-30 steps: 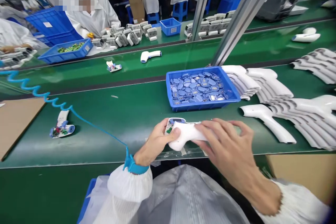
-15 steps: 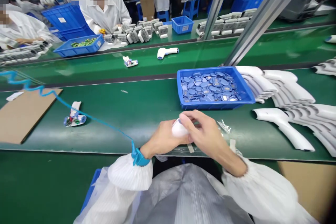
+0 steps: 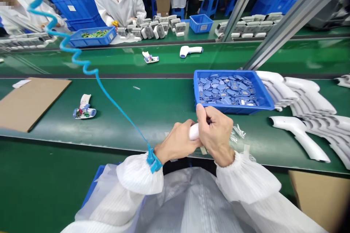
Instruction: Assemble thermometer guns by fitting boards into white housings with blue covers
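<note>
Both hands meet at the near edge of the green bench, wrapped round a white thermometer housing (image 3: 194, 131) of which only a small part shows. My left hand (image 3: 176, 143) grips it from the left, and a blue coiled wrist strap (image 3: 151, 160) runs from that wrist up to the far left. My right hand (image 3: 216, 131) closes over it from the right, thumb on top. Just beyond the hands stands a blue tray (image 3: 232, 108) filled with several small blue parts.
White housing halves (image 3: 300, 134) lie in rows at the right. A half-assembled unit (image 3: 84, 111) and a cardboard sheet (image 3: 30, 102) lie at the left. On the belt behind are a white thermometer (image 3: 190, 50) and another open unit (image 3: 150, 58). People in white coats work across it.
The housing, held flat and in full view a second ago, is now enclosed by both hands. My right hand has closed over it. The view has shifted left.
</note>
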`<state>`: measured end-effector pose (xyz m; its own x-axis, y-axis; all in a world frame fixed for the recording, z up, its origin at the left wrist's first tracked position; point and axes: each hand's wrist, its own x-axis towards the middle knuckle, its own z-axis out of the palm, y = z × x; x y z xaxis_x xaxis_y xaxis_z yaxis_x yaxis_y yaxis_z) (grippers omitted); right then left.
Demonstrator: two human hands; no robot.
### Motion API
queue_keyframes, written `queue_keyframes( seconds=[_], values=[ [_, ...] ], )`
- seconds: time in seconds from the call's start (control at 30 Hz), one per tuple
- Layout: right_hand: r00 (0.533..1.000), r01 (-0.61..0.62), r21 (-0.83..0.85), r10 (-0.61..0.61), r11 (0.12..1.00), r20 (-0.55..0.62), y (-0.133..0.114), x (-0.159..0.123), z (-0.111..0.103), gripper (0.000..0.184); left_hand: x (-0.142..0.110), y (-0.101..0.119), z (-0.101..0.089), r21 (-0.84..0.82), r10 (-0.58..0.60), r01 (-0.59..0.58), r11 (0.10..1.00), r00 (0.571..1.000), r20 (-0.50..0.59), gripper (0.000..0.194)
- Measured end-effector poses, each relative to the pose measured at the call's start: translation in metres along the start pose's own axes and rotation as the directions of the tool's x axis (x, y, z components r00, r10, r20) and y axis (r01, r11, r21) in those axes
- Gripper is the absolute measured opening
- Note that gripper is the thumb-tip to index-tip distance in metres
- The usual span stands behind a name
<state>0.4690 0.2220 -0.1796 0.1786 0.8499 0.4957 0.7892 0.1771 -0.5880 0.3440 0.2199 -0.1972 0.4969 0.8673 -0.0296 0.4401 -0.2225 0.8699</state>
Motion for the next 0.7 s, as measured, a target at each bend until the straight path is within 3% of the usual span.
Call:
queue_keyframes(
  seconds=[0.07,0.17,0.23,0.33,0.43,0.5,0.57,0.63,0.7],
  values=[
    [0.999,0.021,-0.027,-0.020,0.999,0.040,0.000,-0.003,0.003,0.052,-0.001,0.000,0.007,0.112,-0.001,0.003,0.994,1.000,-0.017,0.032],
    [0.998,0.064,-0.070,-0.063,0.995,0.011,0.000,-0.005,0.005,0.054,0.001,0.000,0.018,0.292,-0.006,0.030,0.956,0.997,-0.082,0.043],
    [0.995,0.076,-0.052,-0.072,0.996,0.070,0.003,0.002,-0.001,0.055,0.001,0.001,0.018,0.308,-0.006,0.031,0.951,0.997,-0.083,0.041],
    [0.960,-0.010,0.015,0.005,1.000,0.281,0.018,0.034,-0.018,0.054,-0.003,-0.001,0.003,0.268,-0.041,0.058,0.962,0.997,-0.070,0.041],
    [0.926,-0.046,-0.136,0.093,0.990,0.367,0.042,0.084,-0.023,0.036,-0.010,-0.006,-0.022,0.241,-0.123,0.138,0.961,0.990,-0.074,0.034],
    [0.905,-0.011,-0.267,0.123,0.964,0.407,0.059,0.113,-0.014,0.018,-0.013,-0.008,-0.035,0.235,-0.106,0.129,0.964,0.989,-0.105,0.028],
    [0.877,-0.009,-0.316,0.159,0.949,0.453,0.072,0.129,0.002,0.013,-0.011,-0.007,-0.040,0.330,-0.022,0.072,0.941,0.988,-0.153,0.039],
    [0.862,-0.021,-0.321,0.180,0.947,0.473,0.078,0.135,0.017,0.014,-0.005,-0.005,-0.038,0.514,0.082,-0.004,0.858,0.988,-0.129,0.041],
    [0.859,-0.023,-0.302,0.174,0.953,0.482,0.080,0.135,0.023,0.009,0.000,-0.003,-0.035,0.650,0.112,-0.042,0.759,0.991,-0.067,0.030]
  ],
)
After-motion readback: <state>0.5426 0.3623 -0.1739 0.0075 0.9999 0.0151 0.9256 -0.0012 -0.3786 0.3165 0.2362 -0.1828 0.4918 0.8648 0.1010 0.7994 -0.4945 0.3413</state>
